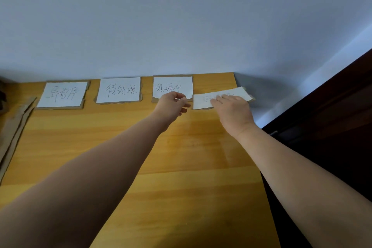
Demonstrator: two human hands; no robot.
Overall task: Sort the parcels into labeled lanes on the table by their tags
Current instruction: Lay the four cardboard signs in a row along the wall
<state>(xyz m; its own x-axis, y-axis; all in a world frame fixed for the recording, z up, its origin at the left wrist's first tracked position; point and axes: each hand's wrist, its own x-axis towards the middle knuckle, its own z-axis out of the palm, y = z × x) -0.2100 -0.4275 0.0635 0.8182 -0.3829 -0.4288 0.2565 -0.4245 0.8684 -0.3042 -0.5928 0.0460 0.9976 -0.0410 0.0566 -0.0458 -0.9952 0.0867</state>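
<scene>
Several handwritten lane labels, white paper on torn cardboard, line the far edge of the wooden table [181, 167] against the wall. From the left they are a first label [62, 94], a second label [118, 90] and a third label [172, 86]. A fourth label [239, 93] lies tilted at the far right corner. My right hand [231, 108] rests flat on that fourth label with straight fingers. My left hand [173, 102] has curled fingers at the lower right corner of the third label and the left edge of the fourth. No parcels are in view.
Flat strips of brown cardboard [14, 133] lie along the table's left edge. A pale wall [181, 26] rises right behind the labels. Dark wooden furniture [332, 117] stands beyond the table's right edge.
</scene>
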